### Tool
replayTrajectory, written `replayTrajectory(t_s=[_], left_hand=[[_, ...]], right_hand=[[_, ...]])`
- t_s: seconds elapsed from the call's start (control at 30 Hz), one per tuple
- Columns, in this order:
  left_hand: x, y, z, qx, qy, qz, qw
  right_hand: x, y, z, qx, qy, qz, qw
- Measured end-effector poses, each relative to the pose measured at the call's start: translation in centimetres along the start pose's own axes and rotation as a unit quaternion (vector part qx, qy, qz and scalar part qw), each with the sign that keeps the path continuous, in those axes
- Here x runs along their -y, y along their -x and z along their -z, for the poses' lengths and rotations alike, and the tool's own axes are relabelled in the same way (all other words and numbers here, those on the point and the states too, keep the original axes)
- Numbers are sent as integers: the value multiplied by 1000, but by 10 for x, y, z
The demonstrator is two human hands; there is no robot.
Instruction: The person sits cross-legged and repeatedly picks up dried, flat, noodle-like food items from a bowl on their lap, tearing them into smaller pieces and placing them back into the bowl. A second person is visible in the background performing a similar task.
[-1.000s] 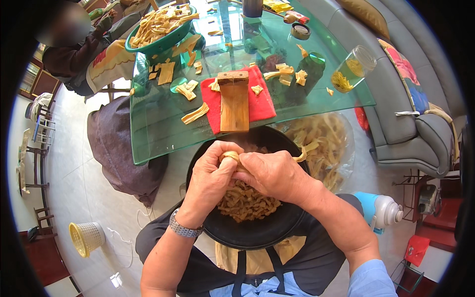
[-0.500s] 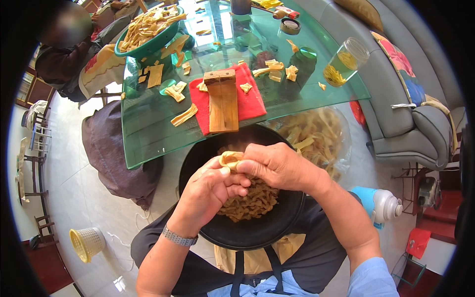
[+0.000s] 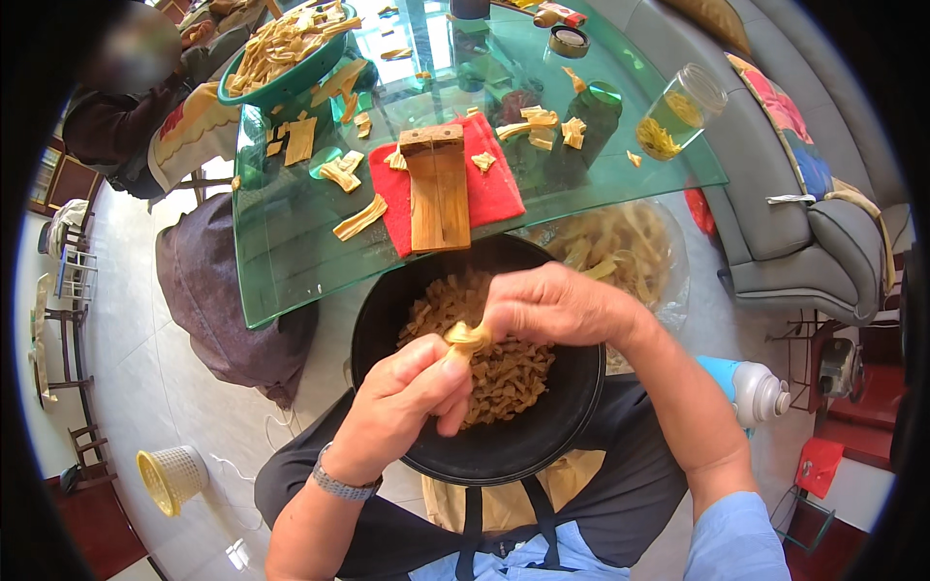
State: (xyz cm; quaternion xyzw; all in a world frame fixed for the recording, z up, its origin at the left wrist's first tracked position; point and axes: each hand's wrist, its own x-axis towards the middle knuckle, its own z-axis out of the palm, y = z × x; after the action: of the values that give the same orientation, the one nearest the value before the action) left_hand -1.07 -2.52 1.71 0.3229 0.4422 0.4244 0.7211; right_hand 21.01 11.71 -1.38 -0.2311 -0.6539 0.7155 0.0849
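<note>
Folded yellow strip [image 3: 467,337], seen in the head view, is held up between the person's two bare hands over the round black pan [image 3: 573,402], close to the pan's middle. The left hand [image 3: 412,387], at seven o'clock from the strip, pinches one end between thumb and bent forefinger, its other fingers loosely curled. The right hand [image 3: 552,308], at two o'clock from it, grips the other end with thumb and fingers drawn together (its far fingertips are hidden by the hand itself). Below them, a heap of small tan pieces [image 3: 504,382] covers much of the pan's floor.

At twelve o'clock from the pan stands the glass table [image 3: 310,266]. Near its edge a wooden block [image 3: 438,203] rests on a red cloth [image 3: 498,197], with loose yellow pieces to either side. Farther off at eleven o'clock, a green basin [image 3: 281,92] is piled with more strips; at one o'clock, a glass jar [image 3: 681,111] (tilted in this fisheye view) holds something yellow-green. A clear plastic bag [image 3: 620,247] of strips lies just beside the pan at two o'clock. At three o'clock is a blue and white bottle [image 3: 751,387], and at eight o'clock, well apart on the floor, a pale yellow basket [image 3: 172,476].
</note>
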Motion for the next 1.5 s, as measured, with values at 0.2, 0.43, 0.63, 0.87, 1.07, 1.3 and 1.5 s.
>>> replayTrajectory(t_s=[0.2, 0.43, 0.63, 0.87, 1.07, 1.3, 1.5], left_hand=[[-1, 11, 9, 33, 88, 31, 995], [3, -16, 48, 59, 109, 144, 982], [14, -20, 38, 173, 46, 150, 972], [-3, -18, 26, 126, -359, 174, 908], [9, -26, 30, 3, -520, -59, 852], [-29, -62, 51, -98, -438, -205, 870], [-45, -96, 48, -192, -399, -216, 870]], right_hand=[[-5, -6, 2, -57, 161, 98, 980], [-3, 0, -25, -113, 249, 219, 937], [-3, -5, -37, -147, 406, 312, 846], [-6, 17, -36, -59, 426, 234, 872], [-6, 8, -30, -138, 437, 256, 851], [4, -27, -1, -296, 486, 272, 776], [1, -50, 18, -363, 520, 241, 735]])
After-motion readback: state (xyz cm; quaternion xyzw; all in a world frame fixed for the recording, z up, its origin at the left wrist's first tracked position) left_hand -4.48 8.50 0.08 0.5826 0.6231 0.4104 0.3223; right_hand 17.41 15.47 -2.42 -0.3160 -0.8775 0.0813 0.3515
